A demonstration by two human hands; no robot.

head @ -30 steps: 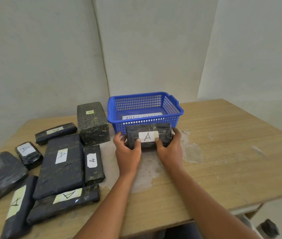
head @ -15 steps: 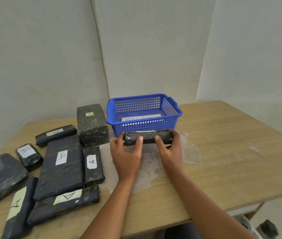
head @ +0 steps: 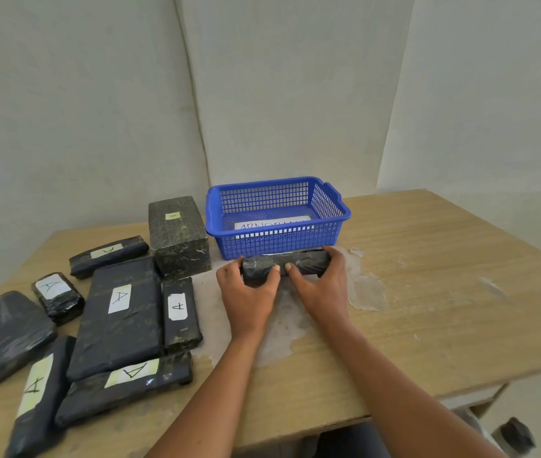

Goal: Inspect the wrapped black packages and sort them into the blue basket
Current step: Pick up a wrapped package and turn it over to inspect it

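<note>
A small wrapped black package is held just in front of the blue basket, its narrow side facing me and its label out of sight. My left hand grips its left end, thumb on the near face. My right hand grips the right end the same way. The basket holds only a white paper sign on its floor.
Several black packages lie on the left of the wooden table: a tall box, a large flat one, slim bars, a small one and a bulky one. Table edge runs near right.
Both hands have rolled the package away from me, so the white "A" label that faced me has turned out of sight. It sits slightly lower, close to the basket.
</note>
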